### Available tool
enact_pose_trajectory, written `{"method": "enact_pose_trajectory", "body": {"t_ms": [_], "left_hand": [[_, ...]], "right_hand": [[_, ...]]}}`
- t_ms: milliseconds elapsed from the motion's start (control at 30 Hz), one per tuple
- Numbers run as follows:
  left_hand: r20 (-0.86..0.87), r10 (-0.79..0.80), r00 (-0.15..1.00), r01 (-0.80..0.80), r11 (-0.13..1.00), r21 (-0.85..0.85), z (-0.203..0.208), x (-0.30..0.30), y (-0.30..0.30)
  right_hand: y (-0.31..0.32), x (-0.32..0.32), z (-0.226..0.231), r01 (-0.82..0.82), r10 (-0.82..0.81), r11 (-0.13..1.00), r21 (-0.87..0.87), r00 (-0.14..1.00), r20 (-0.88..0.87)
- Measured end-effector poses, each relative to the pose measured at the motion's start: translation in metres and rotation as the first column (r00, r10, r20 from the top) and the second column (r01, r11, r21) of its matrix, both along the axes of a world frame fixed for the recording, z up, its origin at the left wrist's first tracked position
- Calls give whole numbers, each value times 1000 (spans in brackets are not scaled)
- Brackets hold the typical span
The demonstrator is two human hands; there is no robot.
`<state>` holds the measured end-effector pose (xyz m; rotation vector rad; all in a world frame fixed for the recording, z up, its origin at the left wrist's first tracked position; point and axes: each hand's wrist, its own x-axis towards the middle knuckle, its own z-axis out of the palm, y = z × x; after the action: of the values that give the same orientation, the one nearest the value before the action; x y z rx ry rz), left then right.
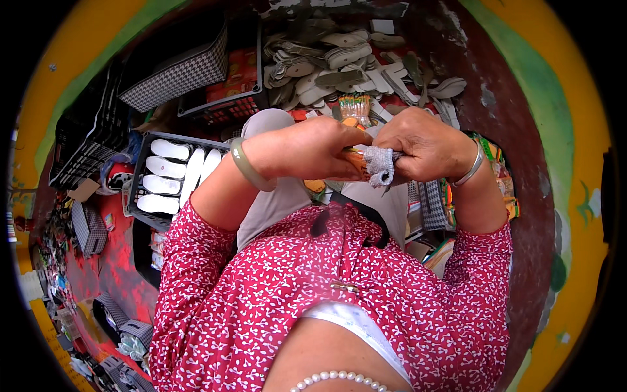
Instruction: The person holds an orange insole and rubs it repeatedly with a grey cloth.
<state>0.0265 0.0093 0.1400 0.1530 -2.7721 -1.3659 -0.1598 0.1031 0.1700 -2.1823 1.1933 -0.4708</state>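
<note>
A pearl necklace (342,375) lies nearest, then a red patterned shirt (255,294). Beyond, the left hand (313,149) curls round an orange item (356,159); the right hand (423,147) pinches a bunched grey knitted piece (379,161) between them, holed end toward the wearer, long axis unclear. Farthest lie heaped insoles (344,56).

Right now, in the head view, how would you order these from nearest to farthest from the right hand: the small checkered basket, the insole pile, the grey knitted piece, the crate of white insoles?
From the right hand:
1. Grey knitted piece: at its fingers.
2. Insole pile: beyond the hands.
3. Crate of white insoles: left side.
4. Small checkered basket: farther left.
</note>
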Motion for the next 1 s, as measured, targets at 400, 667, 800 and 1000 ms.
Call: {"method": "enact_pose_trajectory", "body": {"t_ms": [400, 667, 800, 1000], "left_hand": [[115, 66, 991, -69, 998, 16, -7, 18, 13], [151, 511, 846, -437, 503, 746, -31, 58, -34], [85, 568, 819, -388, 438, 811, -32, 53, -37], [50, 583, 811, -390, 474, 789, -32, 36, -35]], "right_hand": [[3, -2, -3, -35, 39, 997, 68, 998, -49], [6, -85, -43, 243, -403, 915, 321, 579, 709], [-3, -55, -100, 15, -473, 880, 474, -51, 880], [-13, 24, -157, -60, -543, 819, 570, -402, 737]]}}
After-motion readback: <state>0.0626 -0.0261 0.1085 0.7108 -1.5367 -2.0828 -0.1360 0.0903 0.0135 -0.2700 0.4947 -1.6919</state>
